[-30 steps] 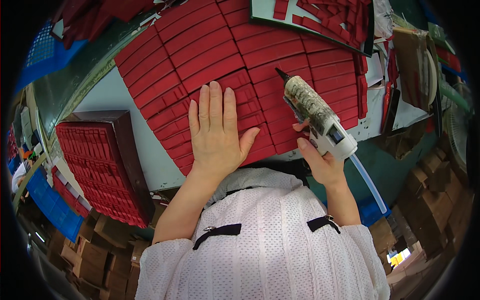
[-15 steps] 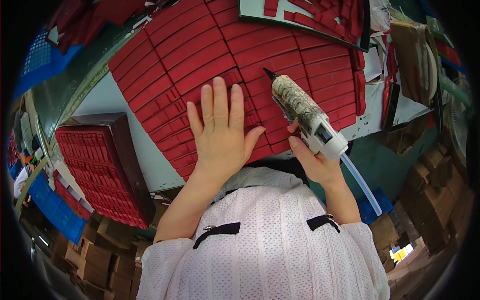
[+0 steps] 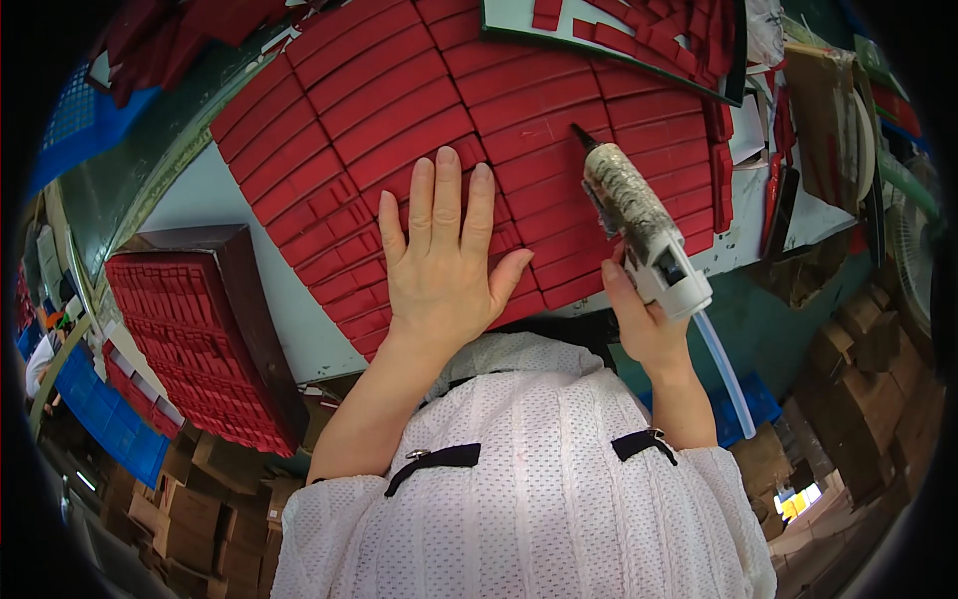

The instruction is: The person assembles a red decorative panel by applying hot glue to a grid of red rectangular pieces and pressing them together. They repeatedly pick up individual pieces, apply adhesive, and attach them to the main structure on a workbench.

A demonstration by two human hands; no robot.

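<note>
My left hand [image 3: 439,255] lies flat on the rows of red rectangular pieces [image 3: 544,140], its fingers stretched out and pointing away from me. Those pieces sit side by side in long columns that cover most of the table before me. A white hot glue gun [image 3: 639,215], its barrel stained dark, is gripped in my right hand [image 3: 647,324]. Its black nozzle points up and to the left over the right-hand columns. From the gun's rear hangs a translucent glue stick [image 3: 724,374]. The fingers round the handle are partly hidden by the gun.
On the left stands a dark box [image 3: 264,339] with small red pieces across its face. A dark-rimmed tray [image 3: 609,45] of loose red pieces lies at the far right of the table [image 3: 299,319]. Cardboard boxes [image 3: 863,339] are stacked on the right, and a blue crate [image 3: 110,409] is at left.
My right hand has moved the glue gun to the right, and its nozzle now points at a different spot. My left hand is still flat, only slightly shifted.
</note>
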